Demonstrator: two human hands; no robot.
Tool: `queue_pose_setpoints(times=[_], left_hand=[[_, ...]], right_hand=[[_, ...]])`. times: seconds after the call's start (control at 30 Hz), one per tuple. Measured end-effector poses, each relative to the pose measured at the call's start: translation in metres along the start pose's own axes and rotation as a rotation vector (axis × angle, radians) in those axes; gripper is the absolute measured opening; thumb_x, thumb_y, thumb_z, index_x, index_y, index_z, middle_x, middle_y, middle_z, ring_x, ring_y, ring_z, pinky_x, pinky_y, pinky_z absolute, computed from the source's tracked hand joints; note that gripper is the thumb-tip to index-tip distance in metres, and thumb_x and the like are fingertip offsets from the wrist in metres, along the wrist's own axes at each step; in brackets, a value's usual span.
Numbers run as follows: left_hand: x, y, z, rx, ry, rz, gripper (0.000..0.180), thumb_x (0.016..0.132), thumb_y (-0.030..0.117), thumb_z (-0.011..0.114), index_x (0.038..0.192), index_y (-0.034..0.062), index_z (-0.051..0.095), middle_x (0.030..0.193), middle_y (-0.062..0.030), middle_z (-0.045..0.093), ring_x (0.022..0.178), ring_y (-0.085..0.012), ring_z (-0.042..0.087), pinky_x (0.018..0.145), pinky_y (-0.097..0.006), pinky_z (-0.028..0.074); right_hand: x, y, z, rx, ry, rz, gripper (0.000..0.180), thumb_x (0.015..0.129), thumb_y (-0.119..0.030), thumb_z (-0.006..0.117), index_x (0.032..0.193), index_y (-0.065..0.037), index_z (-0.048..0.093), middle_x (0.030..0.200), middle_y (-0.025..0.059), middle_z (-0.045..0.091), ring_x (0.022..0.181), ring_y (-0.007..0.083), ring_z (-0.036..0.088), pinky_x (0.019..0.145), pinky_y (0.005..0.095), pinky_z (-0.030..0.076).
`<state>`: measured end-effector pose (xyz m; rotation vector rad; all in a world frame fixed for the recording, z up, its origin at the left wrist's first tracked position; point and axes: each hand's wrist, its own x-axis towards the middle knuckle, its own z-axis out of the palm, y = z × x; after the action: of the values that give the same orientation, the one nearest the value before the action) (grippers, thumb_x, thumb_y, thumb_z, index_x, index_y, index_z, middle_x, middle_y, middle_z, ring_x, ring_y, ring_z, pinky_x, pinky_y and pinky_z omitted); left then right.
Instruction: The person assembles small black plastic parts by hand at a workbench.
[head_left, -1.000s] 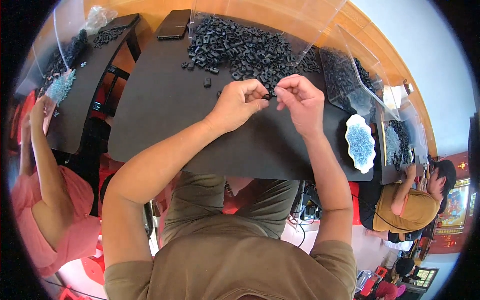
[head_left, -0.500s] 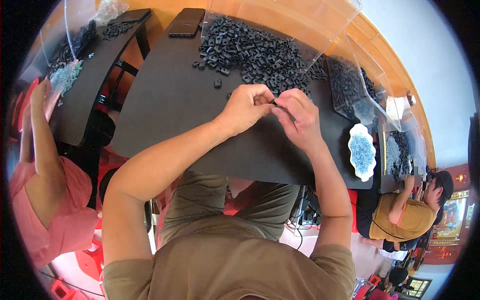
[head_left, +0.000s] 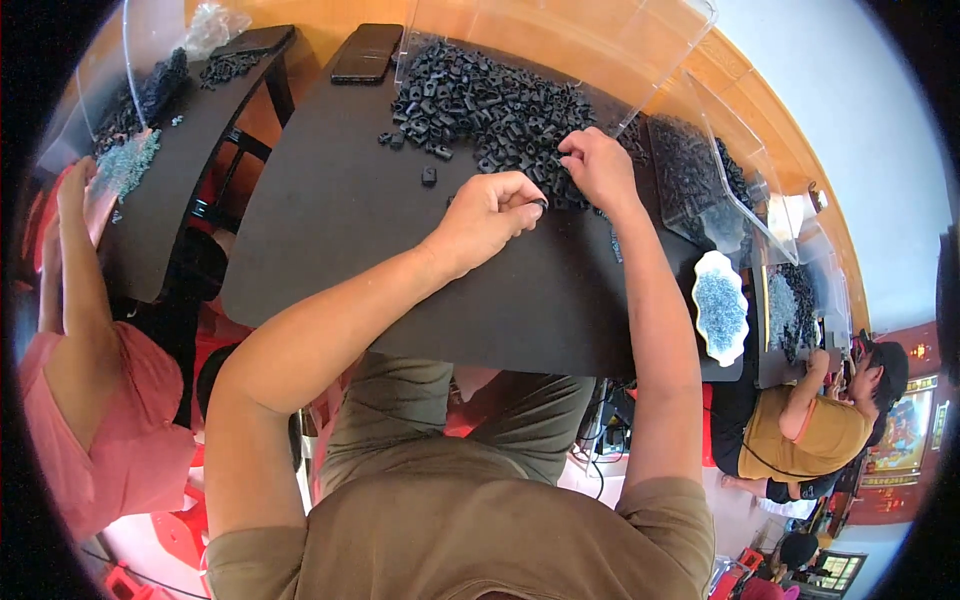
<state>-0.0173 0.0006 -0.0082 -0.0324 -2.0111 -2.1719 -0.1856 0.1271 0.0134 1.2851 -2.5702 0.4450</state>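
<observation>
My left hand [head_left: 490, 215] is closed in a pinch above the table, with the dark end of a small black plastic part [head_left: 541, 203] showing between thumb and fingertips. Farther right and away from me, my right hand [head_left: 600, 168] hangs over the edge of a big pile of black plastic parts [head_left: 490, 100]. Its fingers are bent together; whatever they pinch, if anything, is too small to make out. Some small bluish pieces [head_left: 615, 245] lie by my right wrist. One loose black part [head_left: 429, 177] sits apart from the pile.
A white scalloped dish [head_left: 705, 325] of small bluish pieces stands at the table's right edge. Behind it is a clear bin [head_left: 690, 190] of black parts. A dark phone [head_left: 367, 55] lies at the back left. People [head_left: 95, 400] sit at neighbouring tables on both sides.
My right hand has left my left hand and moved away from me to the pile. The left hand stays nearly in place, keeping the black part.
</observation>
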Motion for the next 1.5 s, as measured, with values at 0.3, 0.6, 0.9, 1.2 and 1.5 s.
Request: queue_pose_setpoints(times=[0.3,0.6,0.9,1.2,1.5], left_hand=[[0.000,0.000,-0.001,-0.018,-0.034,-0.034,0.007,0.084,0.008,0.055,0.089,0.0035,0.058,0.074,-0.0006,0.058,0.063,-0.0056,0.049,0.058,-0.020,0.043],[0.000,-0.001,-0.002,-0.037,-0.036,-0.062,0.007,0.085,0.009,0.056,0.089,0.0049,0.058,0.074,-0.0002,0.059,0.063,-0.0054,0.049,0.056,-0.019,0.041],[0.003,0.000,-0.002,-0.037,-0.011,-0.058,0.007,0.083,0.005,0.057,0.088,0.0016,0.059,0.073,-0.0025,0.059,0.063,-0.0074,0.051,0.056,-0.022,0.043],[0.000,-0.001,-0.002,-0.042,-0.020,-0.030,0.012,0.084,0.006,0.057,0.094,0.0029,0.060,0.075,-0.0012,0.060,0.063,-0.0054,0.049,0.058,-0.019,0.043],[0.001,0.001,-0.003,-0.072,-0.019,-0.063,0.009,0.085,0.007,0.056,0.093,0.0031,0.059,0.076,-0.0024,0.060,0.064,-0.0061,0.050,0.059,-0.019,0.043]], right_hand=[[0.002,-0.001,-0.004,-0.162,-0.145,0.087,0.017,0.071,-0.015,0.066,0.087,-0.011,0.064,0.087,0.0114,0.060,0.083,0.0299,0.059,0.070,0.0408,0.048],[0.000,0.014,-0.011,0.392,-0.088,0.023,0.014,0.075,-0.014,0.064,0.076,0.000,0.061,0.072,0.0122,0.059,0.064,0.0247,0.057,0.062,0.0332,0.045],[-0.004,0.005,-0.001,0.013,-0.051,0.053,0.013,0.073,-0.015,0.064,0.085,-0.010,0.065,0.083,0.0095,0.059,0.077,0.0279,0.060,0.068,0.0382,0.048],[-0.005,-0.008,0.007,-0.145,-0.050,0.009,0.009,0.075,-0.017,0.061,0.082,-0.011,0.064,0.084,0.0121,0.058,0.078,0.0304,0.060,0.068,0.0408,0.048],[-0.005,0.011,0.005,0.124,0.083,-0.007,0.006,0.074,-0.010,0.062,0.079,-0.009,0.063,0.079,0.0101,0.059,0.074,0.0291,0.060,0.065,0.0393,0.049]])
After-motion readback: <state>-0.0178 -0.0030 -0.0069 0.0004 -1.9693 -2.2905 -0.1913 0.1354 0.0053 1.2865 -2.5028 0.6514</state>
